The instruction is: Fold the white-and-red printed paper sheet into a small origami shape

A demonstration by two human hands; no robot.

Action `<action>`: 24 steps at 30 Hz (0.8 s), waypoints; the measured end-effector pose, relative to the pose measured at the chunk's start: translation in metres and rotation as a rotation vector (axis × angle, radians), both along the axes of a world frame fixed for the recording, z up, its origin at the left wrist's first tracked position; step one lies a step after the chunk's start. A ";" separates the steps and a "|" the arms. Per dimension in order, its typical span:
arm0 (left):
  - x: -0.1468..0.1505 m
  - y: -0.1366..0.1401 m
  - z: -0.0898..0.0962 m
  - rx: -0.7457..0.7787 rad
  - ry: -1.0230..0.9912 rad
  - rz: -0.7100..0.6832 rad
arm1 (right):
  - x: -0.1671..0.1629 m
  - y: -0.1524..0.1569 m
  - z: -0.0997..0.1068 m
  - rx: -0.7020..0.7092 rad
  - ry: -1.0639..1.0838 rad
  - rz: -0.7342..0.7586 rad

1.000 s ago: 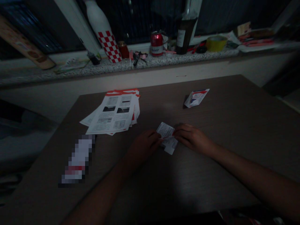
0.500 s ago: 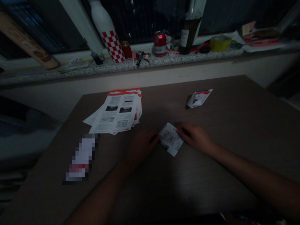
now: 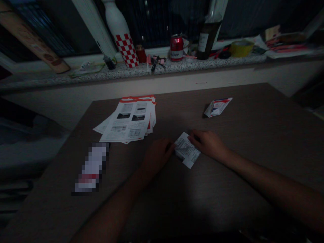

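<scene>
On the table (image 3: 253, 135), printed sheets (image 3: 126, 123) near far-left corner; right hand (image 3: 209, 143) and left hand (image 3: 159, 153) at opposite sides of folded paper (image 3: 187, 153), inward from far edge's middle; unable to tell pinch from light touch; possibly crooked folds, if pressed unevenly.

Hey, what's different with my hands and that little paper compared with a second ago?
The small paper had a raised crease across its middle; now it lies flatter and more spread out. Your left hand is at its left corner, your right hand at its upper-right edge; neither has clearly let go. The sheet stack and folded paper piece stayed put.
</scene>
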State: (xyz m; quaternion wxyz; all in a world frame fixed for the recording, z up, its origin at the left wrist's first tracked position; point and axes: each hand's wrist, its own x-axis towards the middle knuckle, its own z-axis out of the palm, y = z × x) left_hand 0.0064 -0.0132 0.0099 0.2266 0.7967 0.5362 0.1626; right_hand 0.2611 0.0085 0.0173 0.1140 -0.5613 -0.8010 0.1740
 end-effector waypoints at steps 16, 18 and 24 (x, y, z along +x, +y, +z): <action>0.006 -0.002 -0.003 0.050 -0.017 0.059 | -0.007 0.002 -0.004 0.099 -0.083 0.087; 0.006 -0.002 -0.002 0.051 -0.018 0.052 | -0.006 0.003 -0.006 0.100 -0.043 0.107; 0.005 -0.004 -0.002 0.075 -0.052 0.004 | -0.002 0.001 -0.006 0.106 0.187 0.134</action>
